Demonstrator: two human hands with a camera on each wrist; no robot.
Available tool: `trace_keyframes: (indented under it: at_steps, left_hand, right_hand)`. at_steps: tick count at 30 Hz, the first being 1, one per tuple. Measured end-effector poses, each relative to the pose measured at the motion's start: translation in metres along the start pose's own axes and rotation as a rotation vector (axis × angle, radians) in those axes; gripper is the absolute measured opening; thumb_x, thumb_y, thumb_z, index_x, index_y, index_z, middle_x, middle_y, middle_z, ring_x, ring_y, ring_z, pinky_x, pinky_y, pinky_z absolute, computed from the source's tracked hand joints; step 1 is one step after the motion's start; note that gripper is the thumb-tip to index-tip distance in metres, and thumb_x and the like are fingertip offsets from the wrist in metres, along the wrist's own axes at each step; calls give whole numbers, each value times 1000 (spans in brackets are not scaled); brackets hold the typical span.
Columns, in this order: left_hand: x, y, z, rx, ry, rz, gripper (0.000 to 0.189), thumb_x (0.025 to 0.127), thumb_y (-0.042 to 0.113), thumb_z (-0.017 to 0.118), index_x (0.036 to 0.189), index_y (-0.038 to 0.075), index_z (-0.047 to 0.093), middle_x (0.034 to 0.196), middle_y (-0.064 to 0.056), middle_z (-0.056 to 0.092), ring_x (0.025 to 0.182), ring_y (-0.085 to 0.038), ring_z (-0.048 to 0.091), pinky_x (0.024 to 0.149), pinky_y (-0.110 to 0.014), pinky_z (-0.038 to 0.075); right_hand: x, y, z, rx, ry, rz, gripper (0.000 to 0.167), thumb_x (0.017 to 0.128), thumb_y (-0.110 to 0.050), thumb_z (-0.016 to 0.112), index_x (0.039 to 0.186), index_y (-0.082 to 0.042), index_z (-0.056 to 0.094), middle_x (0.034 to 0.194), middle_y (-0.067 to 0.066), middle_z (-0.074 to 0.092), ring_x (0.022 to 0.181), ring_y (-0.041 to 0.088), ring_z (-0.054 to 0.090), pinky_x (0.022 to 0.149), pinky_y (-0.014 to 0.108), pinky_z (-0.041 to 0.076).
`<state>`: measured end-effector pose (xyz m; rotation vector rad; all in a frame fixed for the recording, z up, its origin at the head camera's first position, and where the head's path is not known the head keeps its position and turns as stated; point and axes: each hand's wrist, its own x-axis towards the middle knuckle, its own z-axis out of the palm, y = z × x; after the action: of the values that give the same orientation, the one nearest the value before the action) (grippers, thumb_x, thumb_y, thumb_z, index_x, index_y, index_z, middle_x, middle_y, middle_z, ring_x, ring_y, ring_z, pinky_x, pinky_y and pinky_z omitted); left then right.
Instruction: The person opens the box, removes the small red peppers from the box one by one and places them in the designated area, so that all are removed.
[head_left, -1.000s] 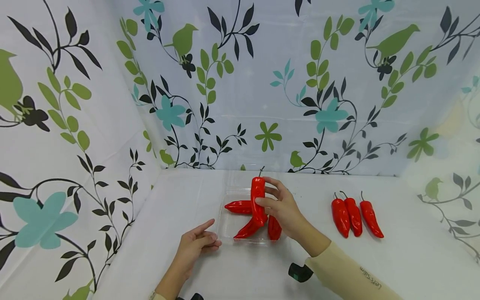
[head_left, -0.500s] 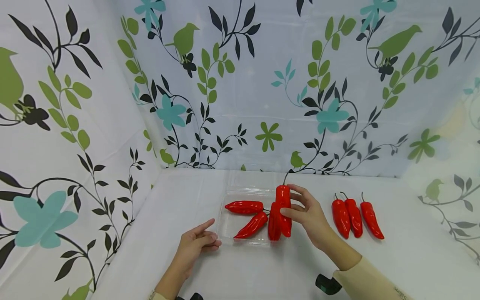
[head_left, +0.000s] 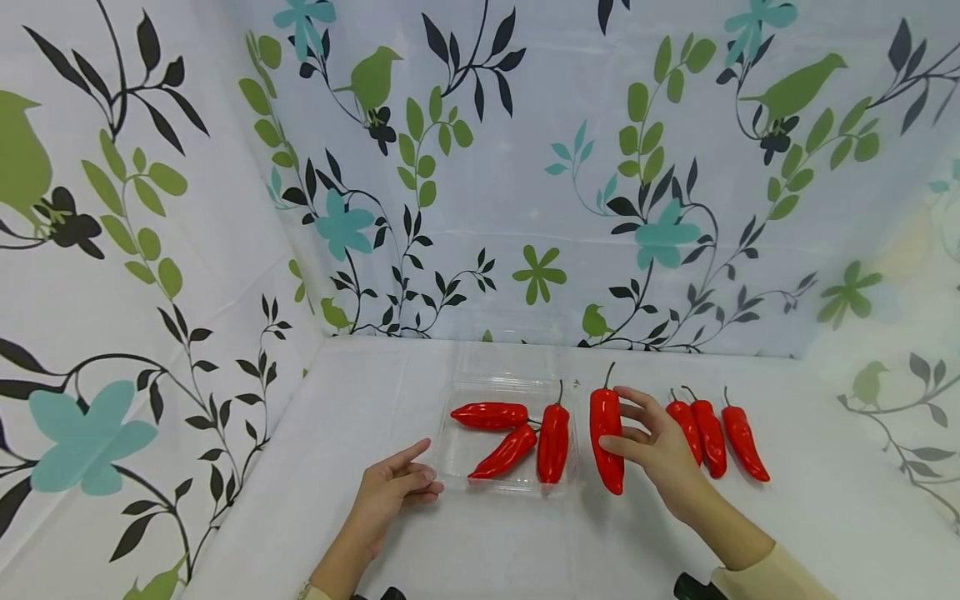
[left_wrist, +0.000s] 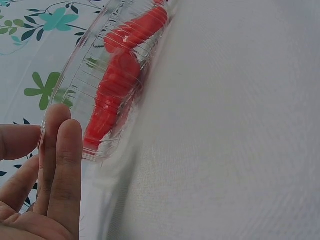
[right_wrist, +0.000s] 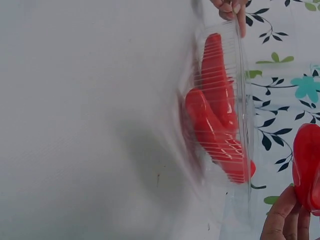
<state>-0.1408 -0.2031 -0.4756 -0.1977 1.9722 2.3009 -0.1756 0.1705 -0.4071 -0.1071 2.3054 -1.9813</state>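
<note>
A clear plastic container stands mid-table, lid folded back, with three red chili peppers inside. One lies sideways, one slants, and one points its stem to the back. My left hand is at the container's front left corner; in the left wrist view its thumb and fingers pinch the rim. Just right of the container, my right hand holds another red chili pepper between thumb and fingers, stem up. That pepper shows at the right edge of the right wrist view.
Three more red chili peppers lie side by side on the white tabletop, to the right; my right hand partly covers the nearest. A patterned cloth with birds and leaves hangs behind and on the left.
My right hand has carried its pepper to the right, from over the container to beside it, uncovering the peppers inside. The left hand has stayed put.
</note>
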Motion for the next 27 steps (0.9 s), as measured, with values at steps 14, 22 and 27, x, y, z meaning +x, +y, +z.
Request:
trace_keyframes:
  at_steps: [14, 22, 27]
  left_hand:
    - [2, -2, -2, 5, -10, 4, 56, 93, -4, 66, 147, -2, 49, 98, -13, 65, 89, -26, 74, 82, -37, 62]
    - [1, -1, 0, 7, -5, 4, 57, 93, -3, 67, 147, -2, 49, 98, -13, 65, 88, -25, 74, 82, -37, 62]
    - [0, 0, 1, 11, 5, 0, 56, 94, -4, 66, 147, -1, 50, 98, -13, 65, 88, -26, 74, 82, -38, 62]
  right_hand:
    - [-18, 26, -40, -176, 53, 83, 88, 87, -20, 82, 157, -12, 28, 149, 24, 38, 129, 45, 47, 87, 47, 60]
    - [-21, 36, -57, -290, 62, 101, 88, 85, -24, 84, 153, -7, 30, 145, 27, 39, 124, 47, 49, 83, 49, 61]
    - [-24, 43, -64, -319, 62, 129, 87, 84, -23, 85, 151, -6, 33, 142, 26, 42, 121, 45, 51, 79, 45, 63]
